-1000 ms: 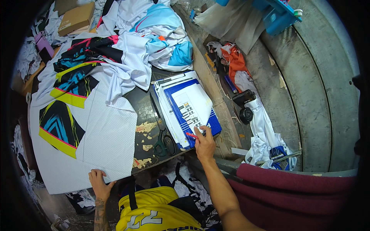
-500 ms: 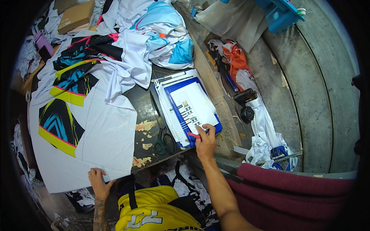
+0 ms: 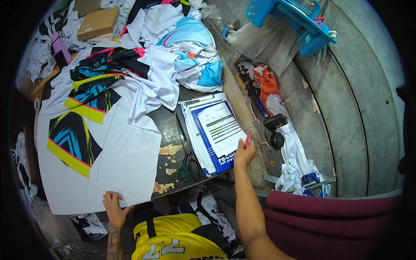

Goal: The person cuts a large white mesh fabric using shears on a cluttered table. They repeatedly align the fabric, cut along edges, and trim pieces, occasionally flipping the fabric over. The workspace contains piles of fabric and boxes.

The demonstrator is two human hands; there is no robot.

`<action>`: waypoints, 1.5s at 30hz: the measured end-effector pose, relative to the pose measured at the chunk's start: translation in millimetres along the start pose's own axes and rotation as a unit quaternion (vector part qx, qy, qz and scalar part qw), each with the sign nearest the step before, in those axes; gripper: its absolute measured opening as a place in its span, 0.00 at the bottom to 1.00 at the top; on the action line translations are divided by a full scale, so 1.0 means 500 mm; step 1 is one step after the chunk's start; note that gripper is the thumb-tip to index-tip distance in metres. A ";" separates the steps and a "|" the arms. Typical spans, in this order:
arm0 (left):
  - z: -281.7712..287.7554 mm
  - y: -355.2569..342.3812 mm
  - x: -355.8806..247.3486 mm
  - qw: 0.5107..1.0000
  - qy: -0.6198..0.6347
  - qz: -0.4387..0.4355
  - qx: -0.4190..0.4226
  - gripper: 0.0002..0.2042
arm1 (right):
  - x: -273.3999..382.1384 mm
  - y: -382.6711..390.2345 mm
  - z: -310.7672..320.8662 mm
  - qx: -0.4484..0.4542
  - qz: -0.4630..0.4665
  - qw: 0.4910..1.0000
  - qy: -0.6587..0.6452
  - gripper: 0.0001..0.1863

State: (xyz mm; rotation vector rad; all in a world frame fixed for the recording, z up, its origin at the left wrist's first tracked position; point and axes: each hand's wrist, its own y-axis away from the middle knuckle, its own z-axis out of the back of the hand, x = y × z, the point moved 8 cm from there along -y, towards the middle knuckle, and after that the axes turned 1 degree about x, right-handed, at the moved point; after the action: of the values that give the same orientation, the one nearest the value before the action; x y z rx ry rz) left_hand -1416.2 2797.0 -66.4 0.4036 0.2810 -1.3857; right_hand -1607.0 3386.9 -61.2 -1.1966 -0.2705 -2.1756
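Note:
My right hand [image 3: 245,155] is closed round a red pen [image 3: 247,140] and touches the lower right corner of a printed sheet [image 3: 219,129]. That sheet lies on a blue record book [image 3: 211,152], on top of loose papers [image 3: 190,119]. Left of the stack, black-handled scissors [image 3: 189,167] lie flat with their blades pointing away from me. My left hand [image 3: 114,207] rests at the near edge of a white mesh fabric piece [image 3: 125,160], thumb out and fingers loosely spread. Cut panels in black, blue and yellow [image 3: 73,141] lie on this fabric.
Bunched white and light blue fabric [image 3: 195,47] covers the far table. A cardboard box [image 3: 99,24] and purple bottle [image 3: 59,45] stand far left. Right of the table are a blue plastic basket [image 3: 299,19], black tape roll [image 3: 277,141], cloth scraps and a maroon-covered surface [image 3: 329,216].
The sheet with small pictures no longer shows on top; a sheet with table rows does. My right hand has shifted right to its corner, pen now upright. The view has shifted slightly.

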 end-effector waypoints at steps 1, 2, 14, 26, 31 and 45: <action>0.000 0.001 0.000 1.000 0.000 0.001 -0.001 0.33 | -0.001 0.003 0.001 0.011 0.007 1.000 0.021 0.17; -0.001 0.002 -0.001 1.000 0.000 -0.001 -0.002 0.33 | -0.002 0.008 0.009 0.015 -0.006 0.999 0.051 0.19; 0.003 0.008 -0.008 0.999 0.025 -0.024 -0.021 0.27 | 0.110 0.062 -0.064 0.197 0.251 0.917 0.239 0.17; -0.004 0.043 -0.036 0.993 0.105 -0.051 0.004 0.21 | 0.188 0.502 -0.060 0.453 0.400 0.771 0.202 0.40; 0.008 0.069 0.016 0.976 0.211 0.055 -0.006 0.05 | 0.132 0.410 -0.099 0.389 0.240 0.847 0.270 0.25; 0.054 0.100 0.056 0.945 0.261 0.119 -0.155 0.08 | 0.029 0.519 0.038 0.829 0.018 0.484 0.281 0.51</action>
State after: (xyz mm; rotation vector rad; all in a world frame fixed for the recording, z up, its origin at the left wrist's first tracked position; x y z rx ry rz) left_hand -1363.2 2766.9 -48.4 0.5193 0.8476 -0.9562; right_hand -1439.6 3187.5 -69.0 0.6396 -1.4936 -1.0235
